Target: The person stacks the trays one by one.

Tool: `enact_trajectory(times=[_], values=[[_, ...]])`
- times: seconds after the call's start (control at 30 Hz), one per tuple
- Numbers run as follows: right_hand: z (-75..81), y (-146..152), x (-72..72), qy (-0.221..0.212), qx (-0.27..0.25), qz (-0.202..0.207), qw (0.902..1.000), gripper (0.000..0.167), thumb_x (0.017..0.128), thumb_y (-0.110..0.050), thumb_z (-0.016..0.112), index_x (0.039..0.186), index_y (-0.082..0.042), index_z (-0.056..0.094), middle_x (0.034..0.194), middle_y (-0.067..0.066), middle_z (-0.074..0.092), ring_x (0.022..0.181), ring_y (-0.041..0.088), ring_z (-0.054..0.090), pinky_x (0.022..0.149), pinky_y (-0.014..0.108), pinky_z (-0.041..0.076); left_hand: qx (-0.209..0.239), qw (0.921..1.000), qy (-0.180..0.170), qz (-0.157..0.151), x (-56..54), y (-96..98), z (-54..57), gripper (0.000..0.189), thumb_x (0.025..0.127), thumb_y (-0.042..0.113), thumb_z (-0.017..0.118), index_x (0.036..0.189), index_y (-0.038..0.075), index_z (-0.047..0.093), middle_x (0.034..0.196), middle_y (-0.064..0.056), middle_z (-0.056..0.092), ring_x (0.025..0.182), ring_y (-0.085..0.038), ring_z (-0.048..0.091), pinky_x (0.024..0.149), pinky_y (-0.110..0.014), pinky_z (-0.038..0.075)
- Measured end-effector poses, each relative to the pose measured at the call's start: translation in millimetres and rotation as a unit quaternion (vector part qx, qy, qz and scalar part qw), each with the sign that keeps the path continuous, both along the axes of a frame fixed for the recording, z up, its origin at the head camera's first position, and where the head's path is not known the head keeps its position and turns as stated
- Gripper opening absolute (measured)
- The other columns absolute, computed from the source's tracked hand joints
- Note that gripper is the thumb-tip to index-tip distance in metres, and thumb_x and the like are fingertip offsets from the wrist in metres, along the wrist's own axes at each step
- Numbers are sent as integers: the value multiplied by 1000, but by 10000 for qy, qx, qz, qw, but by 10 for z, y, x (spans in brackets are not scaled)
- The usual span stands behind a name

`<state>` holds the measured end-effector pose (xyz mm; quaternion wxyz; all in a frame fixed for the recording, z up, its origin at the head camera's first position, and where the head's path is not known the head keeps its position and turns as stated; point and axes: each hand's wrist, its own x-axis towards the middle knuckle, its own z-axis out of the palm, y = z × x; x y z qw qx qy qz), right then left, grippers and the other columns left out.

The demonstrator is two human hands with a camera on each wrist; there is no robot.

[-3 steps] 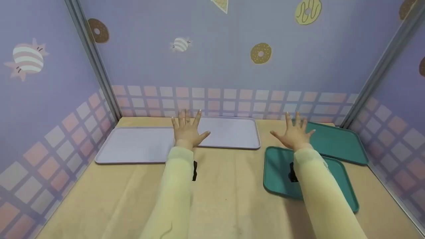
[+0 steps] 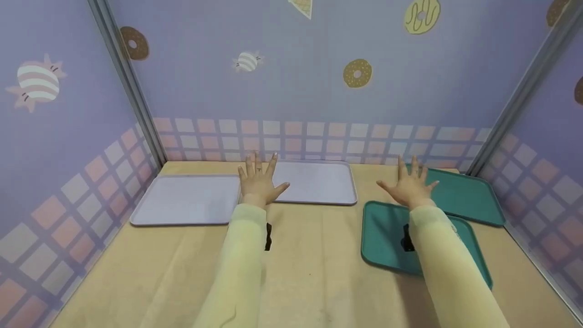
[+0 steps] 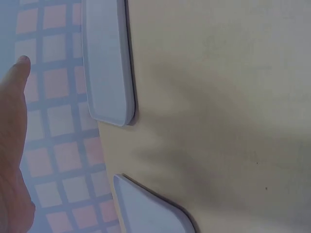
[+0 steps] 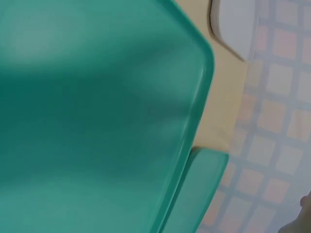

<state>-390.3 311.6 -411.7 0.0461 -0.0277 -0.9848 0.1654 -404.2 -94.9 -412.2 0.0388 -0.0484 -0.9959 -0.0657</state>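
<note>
My left hand (image 2: 258,184) is held out with fingers spread and nothing in it. In the head view it overlaps the gap between the left white tray (image 2: 186,200) and the back white tray (image 2: 316,182). My right hand (image 2: 411,187), also spread and bare, hovers above the green trays. Beneath its wrist lies the front green tray (image 2: 385,234), partly covered by the sleeve. The back green tray (image 2: 464,196) sits behind it to the right. The left wrist view shows part of the left hand (image 3: 12,150) at its edge; a bit of the right hand (image 4: 299,221) shows in the other.
All trays lie flat on a light wooden table (image 2: 291,273). Purple walls (image 2: 300,82) with printed sweets and a tile pattern enclose it at the back and sides. Metal posts (image 2: 132,86) stand in the corners. A small black piece (image 2: 268,237) shows beside the left sleeve.
My right hand has shifted slightly to the right. The left hand has moved a little the same way. Both stay spread, and the trays have not moved.
</note>
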Motion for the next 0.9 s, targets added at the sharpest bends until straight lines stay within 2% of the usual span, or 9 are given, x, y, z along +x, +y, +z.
enact_trajectory(times=[0.1,0.23,0.4,0.5,0.57,0.7,0.77,0.8,0.9], values=[[-38,194,62,-92,-202,-232,9995,110,92,-80,45,166,-13,-2,168,31,-12,150,62,-15,104,92,-3,143,9998,-114,-56,22,72,-62,93,97,74,42,166,33,-6,172,-19,-11,159,-46,-6,129,-63,12],[-106,501,173,-264,-574,-630,9960,111,94,-77,46,165,-7,-3,166,36,-9,147,67,-11,104,92,0,407,9989,-106,-193,65,226,-139,94,98,73,44,167,27,-2,172,-23,3,156,-47,17,123,-57,33],[-185,867,334,-463,-1093,-1040,9875,108,97,-72,44,163,-1,-4,164,39,-8,146,69,-7,107,90,7,1110,9929,-246,-338,119,468,-245,96,99,68,48,167,19,3,166,-29,24,150,-49,32,118,-60,40],[-222,1062,424,-408,-1321,-1147,9837,105,100,-67,42,162,6,-2,163,43,-1,147,67,0,114,84,8,1882,9804,-449,-366,170,619,-289,94,100,61,53,167,13,7,162,-31,32,146,-50,39,116,-62,41],[-238,1180,491,-464,-1473,-1211,9805,102,103,-63,40,160,10,-1,161,45,4,147,65,5,117,80,6,2528,9644,-683,-366,218,719,-301,93,101,56,56,166,10,8,163,-32,30,147,-50,37,118,-60,39],[-296,1399,650,-897,-1783,-1443,9692,97,104,-58,36,158,14,-1,160,45,5,148,63,7,120,76,5,3675,9225,-1130,-350,333,928,-335,86,103,47,57,164,3,16,165,-29,27,153,-45,31,126,-53,31],[-350,1494,731,-1089,-1946,-1645,9608,95,104,-57,36,158,14,2,161,44,5,147,64,8,120,75,11,4101,9012,-1359,-347,395,1036,-367,80,103,44,57,162,0,24,164,-27,33,148,-42,41,122,-49,39],[-380,1537,766,-1137,-1987,-1749,9576,93,105,-56,36,158,14,4,161,43,7,147,64,10,120,74,12,4343,8879,-1478,-327,426,1086,-387,76,103,43,58,159,0,30,162,-26,37,144,-41,46,118,-48,44],[-474,1644,846,-1324,-2049,-2099,9468,92,104,-54,36,156,18,12,160,44,11,146,63,14,120,73,13,5040,8393,-2035,-123,533,1215,-449,69,102,43,61,154,3,42,154,-23,48,127,-41,62,103,-47,56]])
